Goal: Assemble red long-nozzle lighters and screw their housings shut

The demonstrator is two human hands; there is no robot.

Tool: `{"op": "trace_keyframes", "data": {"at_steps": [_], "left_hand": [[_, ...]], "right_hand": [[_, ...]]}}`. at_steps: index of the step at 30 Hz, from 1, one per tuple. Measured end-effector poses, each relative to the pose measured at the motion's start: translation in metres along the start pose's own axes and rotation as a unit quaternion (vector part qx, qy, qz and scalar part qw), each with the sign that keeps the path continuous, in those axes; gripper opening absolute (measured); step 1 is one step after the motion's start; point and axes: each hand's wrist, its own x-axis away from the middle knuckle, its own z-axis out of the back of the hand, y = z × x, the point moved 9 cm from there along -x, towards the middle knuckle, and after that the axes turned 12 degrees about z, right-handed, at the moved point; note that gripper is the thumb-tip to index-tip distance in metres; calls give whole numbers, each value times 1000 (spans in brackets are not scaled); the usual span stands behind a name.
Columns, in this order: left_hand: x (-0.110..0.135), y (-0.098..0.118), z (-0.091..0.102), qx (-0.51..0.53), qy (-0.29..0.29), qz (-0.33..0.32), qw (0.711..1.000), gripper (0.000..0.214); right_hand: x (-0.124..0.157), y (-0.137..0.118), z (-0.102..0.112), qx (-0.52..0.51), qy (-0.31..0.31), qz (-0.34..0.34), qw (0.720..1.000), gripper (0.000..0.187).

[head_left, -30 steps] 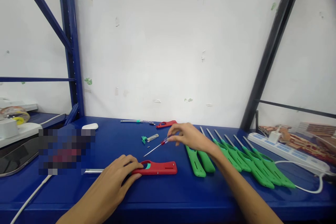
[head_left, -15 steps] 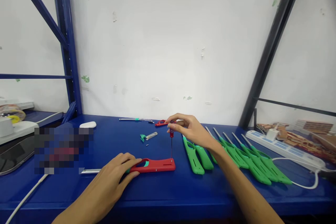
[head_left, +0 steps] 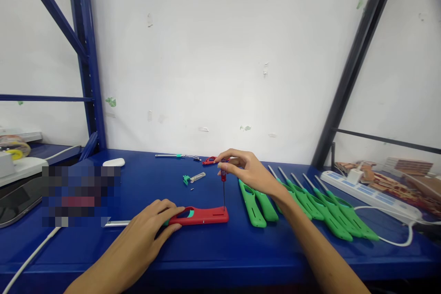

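Note:
A red lighter body (head_left: 203, 216) with a teal trigger and a metal tube at its left lies flat on the blue shelf (head_left: 220, 248). My left hand (head_left: 151, 227) presses down on its left end, fingers curled over it. My right hand (head_left: 246, 170) pinches the red handle of a thin screwdriver (head_left: 223, 188), held upright with its tip on the red body's right end.
Several green lighters (head_left: 310, 204) lie in a row to the right. Behind are a red shell half (head_left: 212, 161), a metal tube with wire (head_left: 175, 156), a small teal-and-metal part (head_left: 193, 178) and a tiny screw. A white power strip (head_left: 370, 195) sits far right, a white cable front left.
My right hand picked the screwdriver off the shelf, stood it upright and set its tip on the red body's right end. My left hand stays on the body.

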Motion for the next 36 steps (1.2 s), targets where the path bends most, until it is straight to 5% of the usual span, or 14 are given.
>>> {"op": "trace_keyframes", "data": {"at_steps": [24,36], "left_hand": [[4,9,11,-39,61,-38,997,39],[0,6,2,-1,1,-16,1000,31]], "right_hand": [[1,5,-2,-24,-11,1,1000,19],[1,8,-5,-31,-11,9,999,17]]}}
